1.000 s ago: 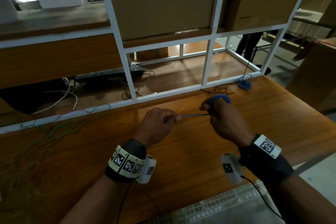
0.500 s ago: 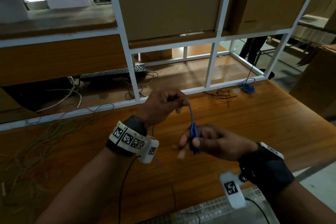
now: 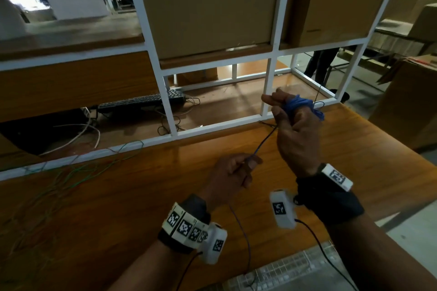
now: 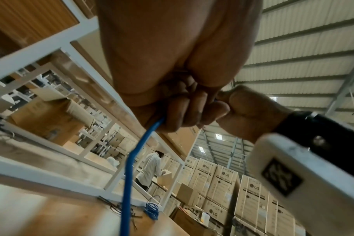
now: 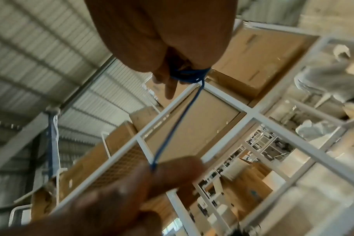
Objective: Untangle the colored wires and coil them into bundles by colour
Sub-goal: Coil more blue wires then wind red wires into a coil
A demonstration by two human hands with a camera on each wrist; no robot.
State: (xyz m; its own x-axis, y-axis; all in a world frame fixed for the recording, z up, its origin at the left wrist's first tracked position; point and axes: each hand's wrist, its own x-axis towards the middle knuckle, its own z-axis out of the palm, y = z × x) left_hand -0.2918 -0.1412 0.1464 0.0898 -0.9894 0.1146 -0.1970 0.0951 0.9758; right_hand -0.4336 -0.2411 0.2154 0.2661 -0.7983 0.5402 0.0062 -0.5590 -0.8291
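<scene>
The table (image 3: 132, 198) is wood-grain, polished enough to catch a soft sheen. The frame (image 3: 268, 92) behind it is white-painted metal — matt and smooth. The boxes (image 3: 208, 4) are plain brown cardboard, dull and papery. The blue wire (image 4: 127, 172) has a smooth plastic jacket — faintly glossy.

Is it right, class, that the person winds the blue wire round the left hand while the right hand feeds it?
No, the hands are swapped. The head view shows the blue wire wound round the right hand; the left hand feeds it.
</scene>
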